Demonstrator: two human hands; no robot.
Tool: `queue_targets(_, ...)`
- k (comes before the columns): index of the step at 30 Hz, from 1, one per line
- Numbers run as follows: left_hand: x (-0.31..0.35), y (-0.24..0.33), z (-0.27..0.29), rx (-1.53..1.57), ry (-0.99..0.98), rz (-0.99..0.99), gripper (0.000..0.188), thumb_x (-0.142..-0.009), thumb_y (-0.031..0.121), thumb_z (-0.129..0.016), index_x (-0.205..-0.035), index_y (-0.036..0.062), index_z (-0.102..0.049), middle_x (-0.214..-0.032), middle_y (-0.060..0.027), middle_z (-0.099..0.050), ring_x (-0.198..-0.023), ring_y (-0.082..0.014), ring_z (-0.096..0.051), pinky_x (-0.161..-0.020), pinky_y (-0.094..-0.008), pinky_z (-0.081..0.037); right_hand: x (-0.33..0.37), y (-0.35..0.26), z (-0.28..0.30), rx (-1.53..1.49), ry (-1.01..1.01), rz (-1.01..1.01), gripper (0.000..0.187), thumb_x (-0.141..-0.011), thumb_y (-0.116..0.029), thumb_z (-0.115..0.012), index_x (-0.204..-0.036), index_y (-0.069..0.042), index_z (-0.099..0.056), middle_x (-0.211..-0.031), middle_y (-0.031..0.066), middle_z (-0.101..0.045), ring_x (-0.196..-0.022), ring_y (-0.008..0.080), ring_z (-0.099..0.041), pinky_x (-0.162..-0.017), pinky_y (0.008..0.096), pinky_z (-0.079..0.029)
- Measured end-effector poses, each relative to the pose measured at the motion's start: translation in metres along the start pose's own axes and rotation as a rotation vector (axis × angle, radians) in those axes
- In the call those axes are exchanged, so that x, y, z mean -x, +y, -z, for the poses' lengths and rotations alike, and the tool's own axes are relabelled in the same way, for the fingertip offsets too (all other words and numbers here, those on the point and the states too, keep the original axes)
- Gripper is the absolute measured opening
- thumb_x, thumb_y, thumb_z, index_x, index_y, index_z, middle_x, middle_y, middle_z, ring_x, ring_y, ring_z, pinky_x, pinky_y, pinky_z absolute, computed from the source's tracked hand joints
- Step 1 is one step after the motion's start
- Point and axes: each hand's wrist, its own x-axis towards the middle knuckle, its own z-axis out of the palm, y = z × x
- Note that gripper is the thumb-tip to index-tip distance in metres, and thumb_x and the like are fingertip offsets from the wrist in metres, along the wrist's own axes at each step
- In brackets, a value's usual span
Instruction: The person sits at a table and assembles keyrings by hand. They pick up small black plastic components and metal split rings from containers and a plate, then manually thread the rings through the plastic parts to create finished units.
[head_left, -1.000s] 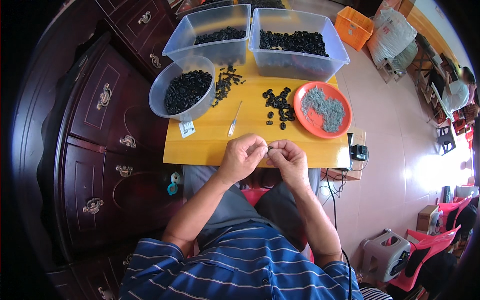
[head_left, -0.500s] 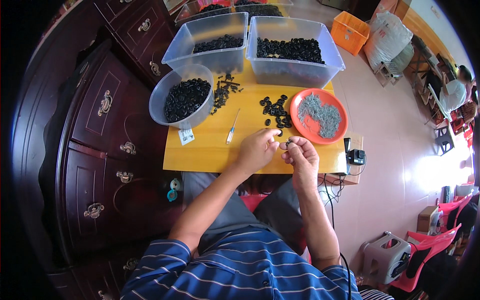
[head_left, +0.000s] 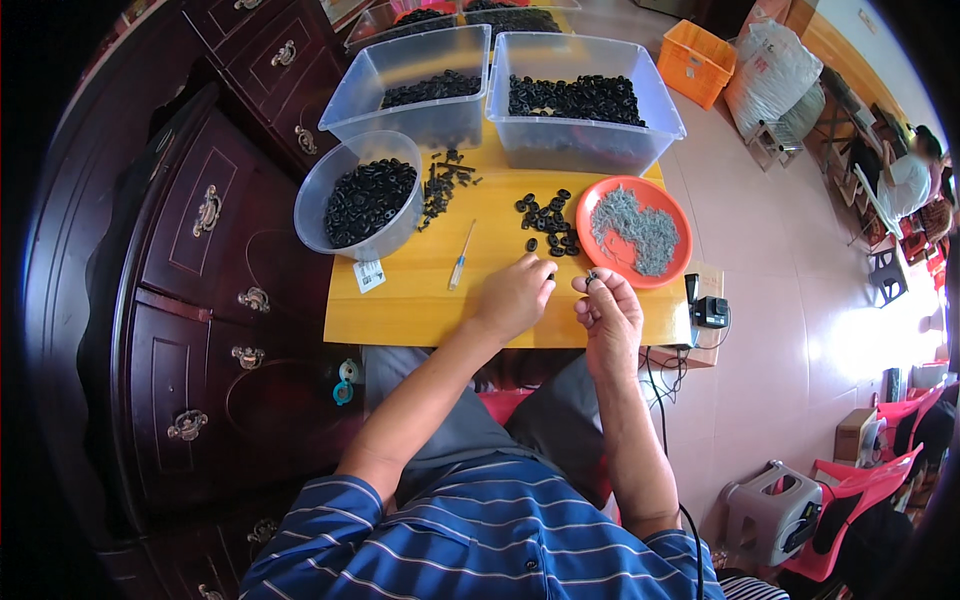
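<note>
Over the yellow table's near edge, my left hand point(head_left: 515, 298) has its fingertips closed on a small black oval piece point(head_left: 551, 276), mostly hidden by the fingers. Just to its right, my right hand point(head_left: 611, 312) pinches a small dark piece point(head_left: 592, 277) between thumb and forefinger; its exact kind is too small to make out. The hands are apart. Beyond them lies a loose group of black oval pieces point(head_left: 545, 218) with holes. To the right of that group, an orange-red plate point(head_left: 588, 245) carries a heap of small silvery metal bits point(head_left: 650, 235).
A round clear tub point(head_left: 310, 215) of black pieces stands at the left. Two clear bins point(head_left: 400, 120) point(head_left: 590, 145) stand at the back. Black strips point(head_left: 440, 190) and a thin screwdriver point(head_left: 460, 265) lie on the table point(head_left: 400, 310). A dark cabinet point(head_left: 190, 330) borders the left side.
My left fingers have closed on a black oval piece beside the loose group, and that hand has drawn slightly back. My right hand has shifted a little to the right, widening the gap.
</note>
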Motion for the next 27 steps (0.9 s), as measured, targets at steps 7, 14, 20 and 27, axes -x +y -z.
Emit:
queue_targets(7, 0.005, -0.006, 0.004, -0.048, 0.016, -0.073, 0.016, -0.094, 0.019, -0.062, -0.101, 0.0063, -0.068, -0.091, -0.0109, -0.066, -0.080, -0.0317, -0.067, -0.069, -0.0434, -0.055, 0.001, 0.001, -0.002, 0.010, -0.022, -0.019, 0.012, -0.099, -0.010, -0.062, -0.111, -0.007, -0.062, -0.094, 0.0070, -0.072, -0.068, 0.0081, -0.061, -0.062, 0.0192, -0.046)
queue_targets(14, 0.017, 0.010, 0.016, 0.847, -0.047, 0.287, 0.027, -0.104, 0.027, -0.057, -0.096, 0.0037, -0.066, -0.074, 0.0009, -0.058, -0.063, -0.0076, -0.053, -0.056, -0.0255, -0.045, -0.001, 0.004, 0.002, -0.043, 0.001, -0.032, 0.013, -0.099, -0.010, -0.061, -0.111, -0.008, -0.062, -0.097, 0.0062, -0.071, -0.078, 0.0087, -0.063, -0.070, 0.0209, -0.049)
queue_targets(20, 0.034, 0.048, 0.023, 1.105, -0.175, 0.345, 0.026, -0.105, 0.027, -0.057, -0.098, 0.0041, -0.068, -0.074, 0.0034, -0.058, -0.059, -0.0030, -0.048, -0.053, -0.0198, -0.040, -0.004, 0.009, 0.006, -0.256, 0.006, -0.138, 0.014, -0.098, -0.011, -0.063, -0.112, -0.008, -0.062, -0.101, 0.0052, -0.070, -0.087, 0.0122, -0.065, -0.078, 0.0251, -0.052)
queue_targets(27, 0.043, 0.069, 0.000, 0.766, 0.038, 0.013, 0.012, -0.095, 0.008, -0.068, -0.099, -0.0028, -0.071, -0.081, -0.0061, -0.065, -0.071, -0.0113, -0.060, -0.066, -0.0268, -0.048, -0.005, 0.015, 0.010, -0.422, -0.053, -0.251, 0.015, -0.098, -0.011, -0.062, -0.113, -0.010, -0.060, -0.101, 0.0037, -0.068, -0.088, 0.0131, -0.064, -0.078, 0.0268, -0.053)
